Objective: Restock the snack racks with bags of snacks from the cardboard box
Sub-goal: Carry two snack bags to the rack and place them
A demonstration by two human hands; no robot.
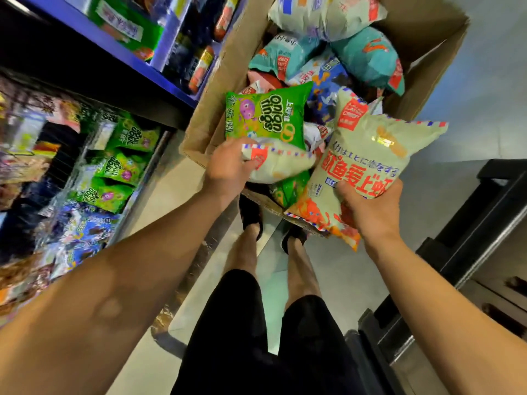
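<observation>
My right hand point(370, 206) grips a pale bag point(368, 155) rising toward twelve o'clock; left hand point(228, 169) fingers curl under another pale packet point(281, 163) at three o'clock.

From my feed the floor point(322, 260) is pale, glossy tile that bounces back some soft light. On the left there's a blue shelf edge point(114, 42) running diagonally, with a dark gap under it. Over on the right I can see black furniture point(467, 223), looks like a cabinet or counter with a shiny metal strip, but it's hard to tell which. The top right corner is plain grey wall point(496, 67).
</observation>
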